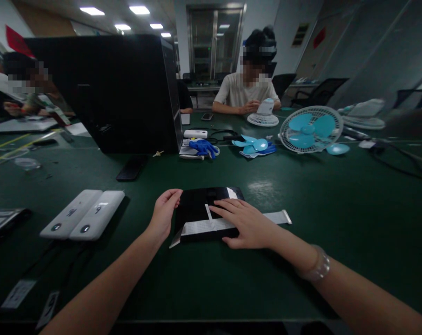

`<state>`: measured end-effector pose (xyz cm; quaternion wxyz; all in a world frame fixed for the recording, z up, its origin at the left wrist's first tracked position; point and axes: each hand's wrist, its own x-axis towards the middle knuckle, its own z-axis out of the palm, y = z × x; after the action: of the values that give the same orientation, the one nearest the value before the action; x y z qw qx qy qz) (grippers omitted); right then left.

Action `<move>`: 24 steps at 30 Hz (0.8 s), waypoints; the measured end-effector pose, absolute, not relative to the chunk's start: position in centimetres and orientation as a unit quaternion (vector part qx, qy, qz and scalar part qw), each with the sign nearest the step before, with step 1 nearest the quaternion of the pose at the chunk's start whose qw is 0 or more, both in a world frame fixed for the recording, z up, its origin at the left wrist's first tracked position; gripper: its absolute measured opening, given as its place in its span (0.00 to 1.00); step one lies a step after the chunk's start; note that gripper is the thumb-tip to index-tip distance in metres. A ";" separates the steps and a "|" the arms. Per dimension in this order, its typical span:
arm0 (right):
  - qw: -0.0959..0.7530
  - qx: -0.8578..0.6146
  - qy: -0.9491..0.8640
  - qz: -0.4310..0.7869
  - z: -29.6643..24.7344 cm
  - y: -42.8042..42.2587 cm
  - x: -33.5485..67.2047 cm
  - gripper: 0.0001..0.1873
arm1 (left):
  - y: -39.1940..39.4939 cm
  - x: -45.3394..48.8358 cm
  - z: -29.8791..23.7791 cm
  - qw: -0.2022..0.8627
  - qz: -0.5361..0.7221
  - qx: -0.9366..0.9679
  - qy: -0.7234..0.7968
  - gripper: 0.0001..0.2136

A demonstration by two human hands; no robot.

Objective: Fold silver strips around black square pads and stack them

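While the left hand (pixel 164 211) is pressing thumb and fingers together at a black panel's (pixel 190 203) far left corner, apparently pinching it, the right hand (pixel 247 224) is lying, fingers spread, over the panel's right part and a white ribbon cable (pixel 198 227). The panel is resting inward of the middle of the bench's (pixel 343 214) near edge. The hands are apparently steadying the panel and smoothing the cable; the next move is likely calling for even fingertip pressure along the white strip (pixel 208 212).
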<state>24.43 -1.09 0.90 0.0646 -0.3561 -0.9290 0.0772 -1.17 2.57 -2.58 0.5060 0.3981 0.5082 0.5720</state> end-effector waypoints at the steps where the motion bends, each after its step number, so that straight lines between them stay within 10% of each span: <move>1: 0.065 -0.358 -0.929 0.074 0.9 -1.1 24.4 0.45 | 2.6 -1.2 -2.6 0.507 0.572 0.398 0.508 0.13; 24: -0.012 -0.703 -0.710 0.028 0.9 6.6 38.7 0.47 | 2.3 -1.8 -2.0 0.525 0.549 0.400 0.514 0.15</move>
<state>38.65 6.55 0.92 -0.0122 -0.7033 -0.7102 0.0283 -1.83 2.34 -1.96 0.5245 0.4000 0.5137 0.5486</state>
